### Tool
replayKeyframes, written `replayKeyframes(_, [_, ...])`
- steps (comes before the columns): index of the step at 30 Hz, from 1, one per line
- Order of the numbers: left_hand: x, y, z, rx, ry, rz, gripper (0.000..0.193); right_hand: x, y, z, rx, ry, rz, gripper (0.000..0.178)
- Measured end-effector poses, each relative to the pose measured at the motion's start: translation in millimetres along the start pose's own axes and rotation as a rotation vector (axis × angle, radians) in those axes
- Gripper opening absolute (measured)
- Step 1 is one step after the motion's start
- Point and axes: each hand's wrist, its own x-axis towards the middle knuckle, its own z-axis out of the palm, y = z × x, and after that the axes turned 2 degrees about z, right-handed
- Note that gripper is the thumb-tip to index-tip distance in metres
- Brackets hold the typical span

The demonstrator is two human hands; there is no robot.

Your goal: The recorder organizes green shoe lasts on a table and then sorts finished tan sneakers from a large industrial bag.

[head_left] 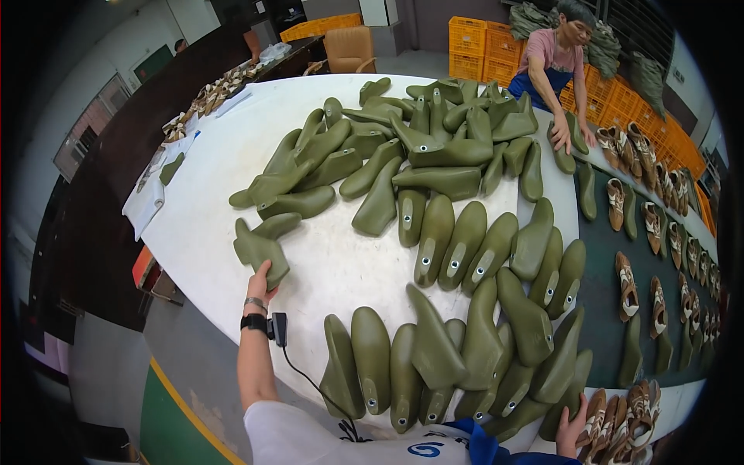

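My left hand (266, 280) is closed on the heel end of a green shoe last (258, 249) at the left of the white table. Another last (277, 225) lies against it on the far side. At the lower right, my right hand (572, 431) is beside the near group of lasts, thumb and fingers apart. Its fingertips are close to a leaning last (572, 397); whether they touch is unclear. Several lasts stand close together in this near group, such as the upright last (370, 358). Beyond them is a row of lasts (435, 232), toes pointing away.
A large heap of lasts (442, 151) covers the far part of the white table (201, 225). Brown-and-white shoes (626, 280) and lasts lie on a dark green belt (601, 310) at right. Across it, a co-worker (554, 66) handles lasts. Orange crates (484, 48) are stacked behind.
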Motion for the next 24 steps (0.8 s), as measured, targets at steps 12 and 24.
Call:
replayKeyframes(12, [-124, 45, 133, 0.162, -0.789, 0.195, 0.06, -1, -1, 1, -0.039, 0.048, 0.008, 0.05])
replayKeyframes(24, [110, 89, 88, 1.262, 0.158, 0.627, 0.106, -2, -31, -7, -0.267, -0.028, 0.034, 0.048])
